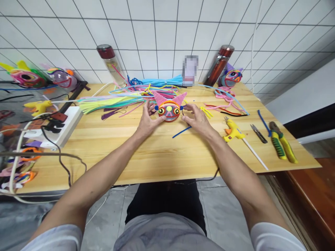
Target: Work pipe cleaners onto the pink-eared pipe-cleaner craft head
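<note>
An animal-face ornament (pixel 169 112) with pink pointed ears, round yellow-and-black eyes and a red mouth line sits on the wooden table in front of me. My left hand (pixel 148 120) is at its left side, thumb against the lower edge and fingers curled around behind. On the other side, my right hand (pixel 197 120) is beside the ornament with thumb and fingers apart, holding nothing I can see. Below the right thumb lies a blue pipe cleaner (pixel 181 132). Bundles of coloured pipe cleaners (pixel 112 101) spread behind and left of the ornament.
To the right lie a yellow glue gun (pixel 233 129), small snips (pixel 258 134) and green-yellow pliers (pixel 281 143). Two bottles, one clear (pixel 111 66) and one red-brown (pixel 219 66), stand by the tiled wall. A white power strip (pixel 66 127) with cables is at left.
</note>
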A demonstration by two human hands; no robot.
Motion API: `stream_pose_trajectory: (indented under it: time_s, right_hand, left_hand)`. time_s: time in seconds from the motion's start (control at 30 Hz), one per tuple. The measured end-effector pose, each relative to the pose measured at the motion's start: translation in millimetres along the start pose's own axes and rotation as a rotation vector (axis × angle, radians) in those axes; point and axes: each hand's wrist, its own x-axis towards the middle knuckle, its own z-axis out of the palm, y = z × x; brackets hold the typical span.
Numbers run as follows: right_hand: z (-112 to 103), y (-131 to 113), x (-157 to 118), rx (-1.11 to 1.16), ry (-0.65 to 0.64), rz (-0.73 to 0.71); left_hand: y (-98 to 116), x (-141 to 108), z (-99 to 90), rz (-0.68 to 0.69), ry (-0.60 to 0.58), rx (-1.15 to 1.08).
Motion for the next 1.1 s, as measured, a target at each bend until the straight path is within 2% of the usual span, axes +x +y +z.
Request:
stream_pose_trajectory:
  time_s: [0.1,0.2,0.33,0.57,0.67,0.83,1.0,1.1]
  right_hand:
    - [12.0,5.7,1.4,0.113,-0.031,0.008]
    - [18.2,8.0,3.0,0.205,-0.069,0.017]
    - [17.6,1.6,2.4,0.264,-0.088,0.037]
    - [10.1,-16.2,-5.8,0.364,-0.099,0.115]
    - [10.7,-20.6,-8.9,0.417,-0.119,0.143]
    - [11.6,-24.8,-11.4,0.398,-0.112,0.152]
    - [8.7,-26.6,-11.7,0.401,-0.124,0.129]
    - [5.1,-28.5,-11.3,0.475,-0.083,0.117]
  left_hand:
    - [-7.5,1.2,2.7,-0.035,-0.059,-0.032]
    - [-4.8,0.1,4.8,-0.060,-0.086,-0.054]
    - [6.2,-1.1,4.7,-0.044,-0.095,-0.066]
    - [29.5,-10.3,2.8,0.002,-0.045,0.055]
    - [33.8,-14.1,4.2,-0.033,-0.053,-0.080]
    - [33.1,-16.7,8.5,-0.137,-0.187,-0.365]
    - [32.3,-14.8,10.4,-0.162,-0.197,-0.509]
    - [34.2,-12.3,7.4,-0.254,-0.226,-0.660]
